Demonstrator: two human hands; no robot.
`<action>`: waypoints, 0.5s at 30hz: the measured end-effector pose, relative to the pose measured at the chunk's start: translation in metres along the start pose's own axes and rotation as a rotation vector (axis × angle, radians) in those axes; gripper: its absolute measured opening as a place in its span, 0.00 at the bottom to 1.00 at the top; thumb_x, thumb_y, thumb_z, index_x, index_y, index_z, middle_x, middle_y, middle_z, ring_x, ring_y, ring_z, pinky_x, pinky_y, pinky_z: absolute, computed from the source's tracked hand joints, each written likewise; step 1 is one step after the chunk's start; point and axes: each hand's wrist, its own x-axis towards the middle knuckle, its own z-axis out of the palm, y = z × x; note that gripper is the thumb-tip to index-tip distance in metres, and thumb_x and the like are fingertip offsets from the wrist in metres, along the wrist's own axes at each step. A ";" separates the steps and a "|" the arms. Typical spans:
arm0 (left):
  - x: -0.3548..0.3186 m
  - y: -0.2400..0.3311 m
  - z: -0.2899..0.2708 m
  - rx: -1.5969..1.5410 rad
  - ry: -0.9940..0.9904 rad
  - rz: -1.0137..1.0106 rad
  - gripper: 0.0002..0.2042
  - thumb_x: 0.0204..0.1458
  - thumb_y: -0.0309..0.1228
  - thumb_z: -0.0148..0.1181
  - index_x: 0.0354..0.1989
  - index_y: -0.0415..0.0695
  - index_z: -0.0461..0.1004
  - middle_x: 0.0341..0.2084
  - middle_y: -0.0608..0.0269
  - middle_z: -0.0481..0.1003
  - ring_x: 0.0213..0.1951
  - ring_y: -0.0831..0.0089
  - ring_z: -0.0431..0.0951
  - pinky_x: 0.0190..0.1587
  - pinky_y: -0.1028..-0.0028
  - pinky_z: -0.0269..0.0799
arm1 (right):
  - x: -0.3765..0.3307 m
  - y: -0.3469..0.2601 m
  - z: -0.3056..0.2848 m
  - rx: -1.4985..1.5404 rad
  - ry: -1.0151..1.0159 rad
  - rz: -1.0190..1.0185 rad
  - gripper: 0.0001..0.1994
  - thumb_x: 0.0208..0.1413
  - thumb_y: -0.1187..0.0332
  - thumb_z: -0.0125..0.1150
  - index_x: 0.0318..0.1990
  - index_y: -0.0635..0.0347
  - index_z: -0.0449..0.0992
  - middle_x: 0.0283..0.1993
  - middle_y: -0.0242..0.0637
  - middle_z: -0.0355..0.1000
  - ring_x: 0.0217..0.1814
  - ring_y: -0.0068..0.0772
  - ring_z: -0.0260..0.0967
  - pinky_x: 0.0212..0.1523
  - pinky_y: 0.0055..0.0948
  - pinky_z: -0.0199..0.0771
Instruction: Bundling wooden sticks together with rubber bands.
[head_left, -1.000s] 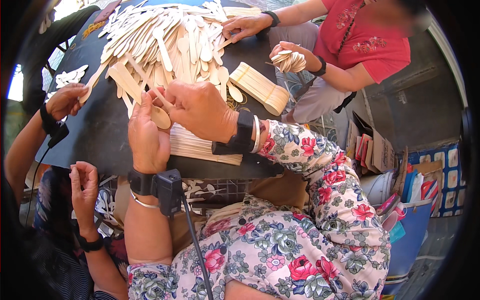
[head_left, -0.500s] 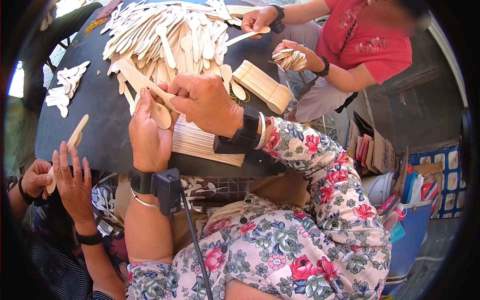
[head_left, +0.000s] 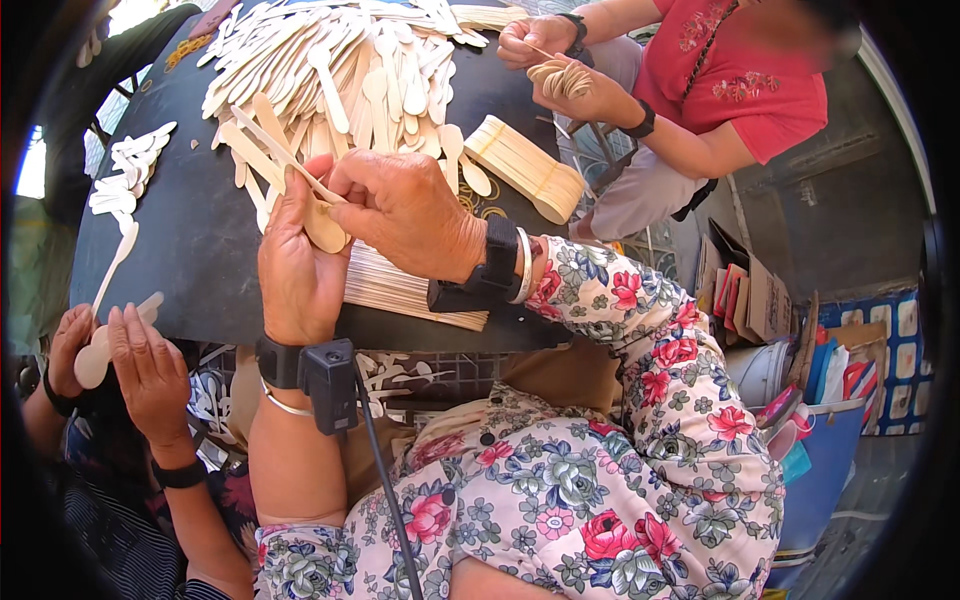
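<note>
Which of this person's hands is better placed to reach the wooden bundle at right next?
Probably the right hand: it is closer to the wooden bundle, while the left hand is farther off, holding wooden spoons. The right also seems to pinch one, though.

Left hand (head_left: 300,275) holds wooden spoons (head_left: 325,232), bowls just right of its fingers. Right hand (head_left: 408,215) pinches an edge-on piece (head_left: 283,153) against them. Spoon heap (head_left: 290,68) beyond both hands' fingertips; banded bundle (head_left: 525,168) right of the right fingers; stacked pieces (head_left: 405,290) below.
</note>
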 end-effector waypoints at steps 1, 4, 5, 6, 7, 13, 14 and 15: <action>0.000 0.000 0.000 -0.021 0.003 -0.014 0.19 0.67 0.38 0.44 0.54 0.34 0.67 0.47 0.56 0.72 0.51 0.69 0.73 0.54 0.69 0.69 | -0.001 0.002 0.000 0.001 0.000 0.001 0.07 0.49 0.71 0.58 0.25 0.66 0.71 0.30 0.46 0.76 0.29 0.48 0.73 0.31 0.36 0.74; 0.000 0.000 0.004 -0.087 0.009 -0.045 0.18 0.66 0.37 0.46 0.55 0.34 0.67 0.47 0.57 0.72 0.50 0.69 0.72 0.53 0.69 0.69 | 0.000 0.006 -0.004 0.183 -0.041 0.159 0.05 0.53 0.73 0.60 0.29 0.65 0.72 0.22 0.35 0.72 0.20 0.18 0.68 0.20 0.19 0.67; -0.001 0.001 0.005 -0.130 0.014 -0.058 0.18 0.65 0.36 0.47 0.55 0.35 0.67 0.46 0.58 0.72 0.50 0.70 0.72 0.52 0.68 0.69 | 0.002 0.000 -0.007 0.265 -0.054 0.250 0.05 0.53 0.73 0.60 0.30 0.65 0.72 0.23 0.34 0.72 0.20 0.16 0.68 0.19 0.18 0.66; -0.001 0.001 0.002 -0.130 0.016 -0.057 0.18 0.65 0.36 0.47 0.55 0.35 0.67 0.46 0.58 0.72 0.50 0.70 0.72 0.52 0.68 0.69 | 0.004 -0.003 -0.010 0.346 -0.067 0.342 0.05 0.53 0.73 0.59 0.30 0.65 0.71 0.24 0.33 0.73 0.19 0.15 0.67 0.18 0.16 0.66; 0.000 0.002 -0.003 -0.137 -0.019 -0.051 0.17 0.65 0.35 0.48 0.55 0.35 0.67 0.46 0.58 0.72 0.49 0.71 0.72 0.51 0.69 0.69 | 0.004 -0.003 -0.010 0.348 -0.068 0.342 0.05 0.53 0.73 0.59 0.30 0.65 0.71 0.24 0.33 0.73 0.19 0.15 0.67 0.18 0.16 0.66; 0.006 0.014 -0.001 0.172 0.245 0.184 0.16 0.63 0.34 0.52 0.51 0.34 0.70 0.38 0.60 0.74 0.39 0.75 0.73 0.44 0.74 0.70 | 0.004 0.010 -0.012 0.299 -0.073 0.375 0.04 0.52 0.74 0.59 0.31 0.65 0.71 0.23 0.34 0.72 0.17 0.17 0.69 0.16 0.17 0.65; 0.011 0.020 -0.002 0.304 0.295 0.303 0.16 0.63 0.35 0.53 0.50 0.33 0.71 0.36 0.61 0.74 0.37 0.76 0.73 0.42 0.76 0.70 | 0.004 0.013 -0.012 0.264 -0.073 0.371 0.04 0.52 0.74 0.59 0.30 0.65 0.71 0.22 0.33 0.71 0.17 0.18 0.69 0.15 0.18 0.65; 0.014 0.027 -0.002 0.511 0.362 0.406 0.17 0.64 0.36 0.51 0.49 0.31 0.72 0.33 0.61 0.75 0.34 0.78 0.73 0.39 0.78 0.70 | 0.004 0.017 -0.012 0.229 -0.073 0.367 0.04 0.51 0.74 0.59 0.30 0.65 0.71 0.22 0.33 0.71 0.17 0.18 0.69 0.15 0.18 0.65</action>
